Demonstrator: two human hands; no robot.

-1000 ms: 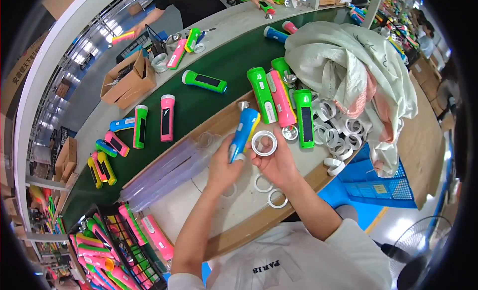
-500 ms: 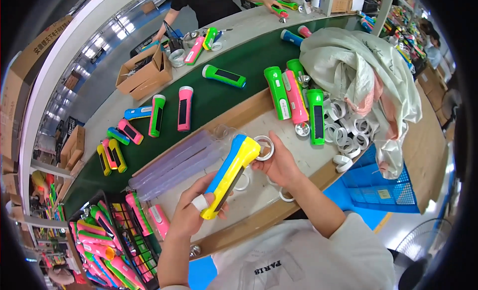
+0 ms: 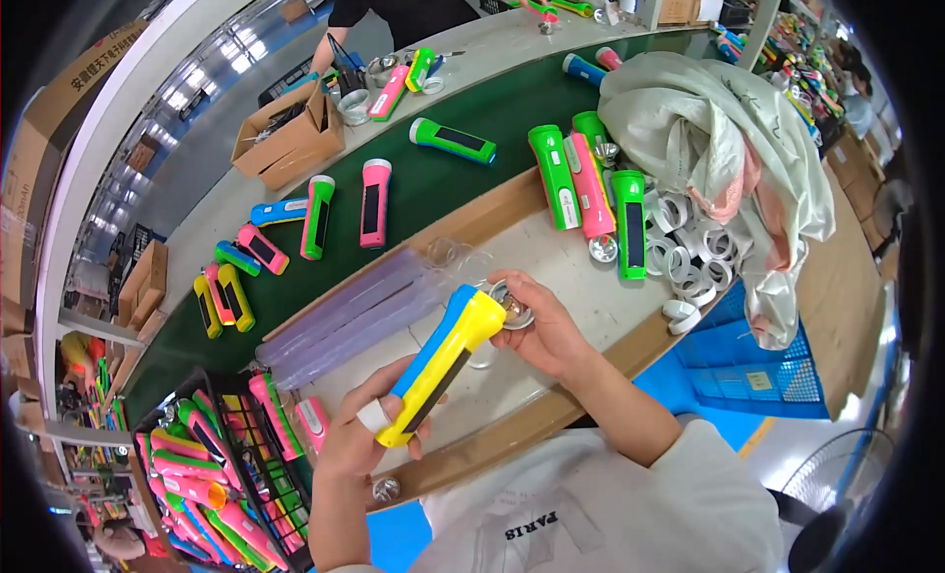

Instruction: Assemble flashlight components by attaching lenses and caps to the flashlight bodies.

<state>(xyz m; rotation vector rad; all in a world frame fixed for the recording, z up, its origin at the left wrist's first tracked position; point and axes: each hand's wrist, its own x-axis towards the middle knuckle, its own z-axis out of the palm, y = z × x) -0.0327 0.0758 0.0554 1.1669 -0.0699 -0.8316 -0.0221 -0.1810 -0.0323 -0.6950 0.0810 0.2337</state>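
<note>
Currently, left hand (image 3: 364, 430) curled round tail of blue-and-yellow plastic flashlight (image 3: 433, 366) over pale counter (image 3: 602, 299); right hand (image 3: 546, 327) pinches round white plastic ring (image 3: 513, 305) at its head, seating unclear. Far left, pink black-panelled flashlight (image 3: 374, 207) already white-ringed; loose white rings (image 3: 689, 268) remain heaped right.

- Your white shirt (image 3: 620, 504) bears dark capital letters (image 3: 533, 527).
- At your left, a brown carton (image 3: 54, 130) carries dark printed characters (image 3: 103, 63).
- Blue basket (image 3: 724, 376) at your right: label (image 3: 758, 383) unreadable.

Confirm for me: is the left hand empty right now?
No, the left hand grips a blue-and-yellow flashlight by the end opposite its wide head.
</note>
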